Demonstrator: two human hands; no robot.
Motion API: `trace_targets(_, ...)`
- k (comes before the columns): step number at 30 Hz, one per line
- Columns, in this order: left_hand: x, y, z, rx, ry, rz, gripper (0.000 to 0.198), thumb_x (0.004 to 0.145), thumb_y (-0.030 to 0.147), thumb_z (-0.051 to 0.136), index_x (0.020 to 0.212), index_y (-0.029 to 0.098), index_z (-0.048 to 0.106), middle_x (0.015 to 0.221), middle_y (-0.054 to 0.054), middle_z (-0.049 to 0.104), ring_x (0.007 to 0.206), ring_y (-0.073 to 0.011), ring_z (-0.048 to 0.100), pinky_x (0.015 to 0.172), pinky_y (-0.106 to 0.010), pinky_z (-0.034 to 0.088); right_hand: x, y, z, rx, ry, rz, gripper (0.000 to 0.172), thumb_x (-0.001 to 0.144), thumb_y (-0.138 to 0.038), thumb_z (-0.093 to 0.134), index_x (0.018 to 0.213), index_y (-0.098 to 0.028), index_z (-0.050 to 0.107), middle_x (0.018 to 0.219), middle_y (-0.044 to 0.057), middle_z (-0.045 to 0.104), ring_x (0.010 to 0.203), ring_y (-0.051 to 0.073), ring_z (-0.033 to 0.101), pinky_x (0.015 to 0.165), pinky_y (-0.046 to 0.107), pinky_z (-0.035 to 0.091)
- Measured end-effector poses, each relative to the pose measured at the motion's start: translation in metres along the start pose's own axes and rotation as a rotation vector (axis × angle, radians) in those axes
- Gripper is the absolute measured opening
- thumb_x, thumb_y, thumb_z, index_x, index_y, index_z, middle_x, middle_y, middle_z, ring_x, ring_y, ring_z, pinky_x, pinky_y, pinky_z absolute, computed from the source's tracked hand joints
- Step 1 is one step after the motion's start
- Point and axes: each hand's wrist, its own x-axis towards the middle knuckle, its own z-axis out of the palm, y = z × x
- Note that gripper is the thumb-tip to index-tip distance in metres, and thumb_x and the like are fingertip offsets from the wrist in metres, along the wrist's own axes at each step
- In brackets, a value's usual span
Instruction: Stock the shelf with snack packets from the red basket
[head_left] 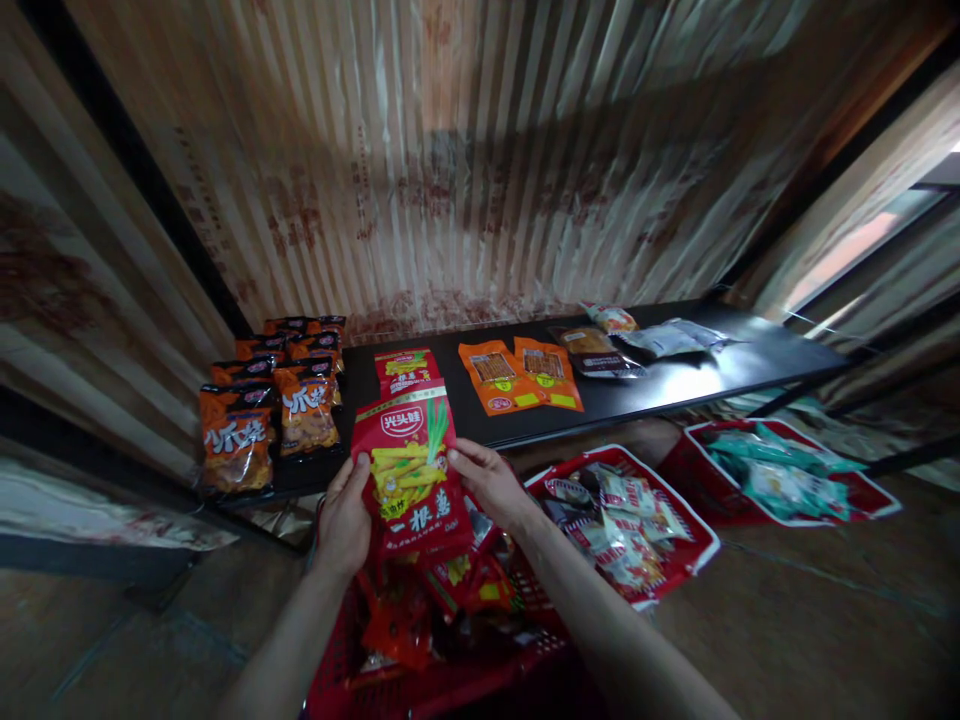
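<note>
Between my two hands is a red snack bag (409, 475) with yellow sticks and green onion printed on it, its front facing me. My left hand (346, 515) grips its left edge, thumb on the front. On the opposite edge, my right hand (487, 485) pinches the bag the same way. Behind it, a matching red bag (407, 368) lies on the black shelf (480, 428), partly covered by the held one. Below my hands, a red basket (330, 650) contains several red and orange snack packs (401, 625).
Several orange-and-black bags (238, 440) stand in rows at the shelf's left. Two orange packets (521, 375), a brown pack (596, 352) and pale packs (675, 337) lie further right. Two more red baskets, one with mixed packs (626, 520), one with teal packs (787, 470), are below the shelf.
</note>
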Motion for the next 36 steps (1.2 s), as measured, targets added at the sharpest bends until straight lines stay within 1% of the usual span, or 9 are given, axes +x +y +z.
trace_targets(4, 0.0, 0.006, 0.006, -0.118, -0.047, -0.002, 0.041, 0.07, 0.046, 0.069, 0.101, 0.019, 0.065, 0.098, -0.005, 0.072, 0.101, -0.0228, 0.064, 0.091, -0.033, 0.048, 0.002, 0.006, 0.001, -0.035, 0.019, -0.005, 0.027, 0.067, -0.04, 0.074, 0.086, -0.022, 0.072, 0.083, 0.001, 0.073, 0.077, 0.019, 0.068, 0.073, 0.03, 0.052)
trace_targets(9, -0.012, 0.018, 0.016, -0.236, -0.153, -0.089, 0.042, 0.063, 0.04, 0.075, 0.096, 0.016, 0.067, 0.096, -0.007, 0.072, 0.098, -0.0255, 0.065, 0.091, -0.038, 0.048, 0.005, 0.005, 0.001, -0.023, 0.13, -0.02, 0.026, 0.064, -0.041, 0.076, 0.081, -0.021, 0.071, 0.078, 0.0, 0.073, 0.068, 0.018, 0.066, 0.061, 0.027, 0.05)
trace_targets(13, -0.019, 0.016, 0.016, -0.157, -0.24, -0.131, 0.047, 0.063, 0.038, 0.076, 0.103, 0.017, 0.066, 0.102, -0.008, 0.071, 0.101, -0.0261, 0.063, 0.093, -0.039, 0.046, 0.007, 0.002, 0.001, -0.003, 0.164, -0.033, 0.025, 0.065, -0.04, 0.076, 0.079, -0.021, 0.069, 0.078, 0.001, 0.073, 0.06, 0.016, 0.064, 0.052, 0.024, 0.046)
trace_targets(16, -0.022, 0.009, 0.012, -0.098, -0.291, -0.178, 0.044, 0.066, 0.037, 0.074, 0.104, 0.017, 0.066, 0.104, -0.008, 0.071, 0.103, -0.0256, 0.063, 0.094, -0.038, 0.045, 0.008, 0.001, -0.001, 0.014, 0.197, -0.056, 0.026, 0.064, -0.04, 0.077, 0.08, -0.02, 0.069, 0.077, 0.001, 0.074, 0.059, 0.016, 0.064, 0.049, 0.024, 0.045)
trace_targets(19, -0.026, 0.005, 0.01, -0.074, -0.372, -0.212, 0.045, 0.068, 0.035, 0.073, 0.109, 0.018, 0.064, 0.106, -0.008, 0.07, 0.101, -0.025, 0.064, 0.094, -0.039, 0.045, 0.009, 0.0, -0.004, 0.047, 0.218, -0.075, 0.028, 0.064, -0.039, 0.076, 0.083, -0.02, 0.069, 0.078, 0.002, 0.074, 0.065, 0.019, 0.067, 0.053, 0.025, 0.048)
trace_targets(22, -0.029, 0.005, 0.013, -0.024, -0.437, -0.186, 0.046, 0.069, 0.033, 0.073, 0.111, 0.018, 0.062, 0.108, -0.008, 0.069, 0.1, -0.0242, 0.063, 0.095, -0.039, 0.044, 0.01, -0.002, -0.005, 0.067, 0.228, -0.077, 0.028, 0.064, -0.039, 0.076, 0.084, -0.021, 0.069, 0.078, 0.002, 0.074, 0.07, 0.02, 0.068, 0.058, 0.027, 0.051)
trace_targets(27, -0.027, 0.009, 0.017, -0.06, -0.399, -0.126, 0.04, 0.071, 0.032, 0.072, 0.107, 0.018, 0.062, 0.106, -0.007, 0.069, 0.1, -0.0235, 0.063, 0.092, -0.037, 0.046, 0.007, -0.01, 0.001, 0.094, 0.177, -0.037, 0.03, 0.064, -0.038, 0.077, 0.089, -0.023, 0.069, 0.081, 0.001, 0.074, 0.069, 0.018, 0.068, 0.063, 0.027, 0.053)
trace_targets(31, -0.019, 0.018, 0.019, -0.201, -0.284, -0.095, 0.042, 0.067, 0.033, 0.075, 0.104, 0.018, 0.062, 0.102, -0.005, 0.071, 0.095, -0.0214, 0.065, 0.09, -0.036, 0.048, 0.003, -0.01, 0.003, 0.081, 0.139, 0.045, 0.037, 0.062, -0.035, 0.079, 0.096, -0.024, 0.068, 0.086, -0.001, 0.073, 0.072, 0.015, 0.068, 0.067, 0.027, 0.054)
trace_targets(36, -0.011, 0.029, 0.023, -0.284, -0.202, -0.063, 0.044, 0.064, 0.034, 0.077, 0.101, 0.018, 0.062, 0.097, -0.005, 0.072, 0.091, -0.0207, 0.067, 0.087, -0.036, 0.051, -0.002, 0.002, 0.007, 0.082, 0.136, 0.137, 0.033, 0.054, -0.032, 0.084, 0.08, -0.02, 0.068, 0.077, -0.001, 0.072, 0.068, 0.014, 0.068, 0.068, 0.028, 0.054)
